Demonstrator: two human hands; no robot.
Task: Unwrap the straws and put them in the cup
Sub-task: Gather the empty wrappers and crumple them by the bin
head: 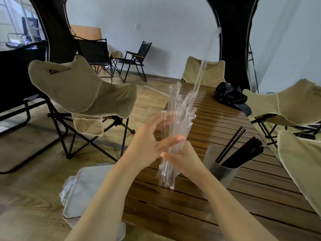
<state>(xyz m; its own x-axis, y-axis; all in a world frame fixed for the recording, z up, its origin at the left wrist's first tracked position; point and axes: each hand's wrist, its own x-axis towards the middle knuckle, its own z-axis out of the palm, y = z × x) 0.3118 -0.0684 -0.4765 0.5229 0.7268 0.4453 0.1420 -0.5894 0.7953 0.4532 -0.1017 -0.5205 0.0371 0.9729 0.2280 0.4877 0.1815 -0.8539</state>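
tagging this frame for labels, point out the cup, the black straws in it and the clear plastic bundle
cup (223,173): head view, grey side wall
black straws (243,153): head view, shafts above the rim
clear plastic bundle (178,119): head view, middle of its length

Black straws (250,150) fill the right side of the cup (220,169) and lean out to its right and far side, so only the left part of its mouth is open. Just left of the cup, the left hand (149,141) and right hand (180,160) hold a tall bundle (177,122) of clear wrappers upright, which walls off that side. One strand rises high above it. Beyond the cup, the table (217,108) has bare slats as far as a black bag (229,96). In front of the cup the slats are bare too. Right of the cup, a tan chair (302,162) crowds the table edge. Well left of the cup, off the table, a lidded bin (86,186) stands on the floor.
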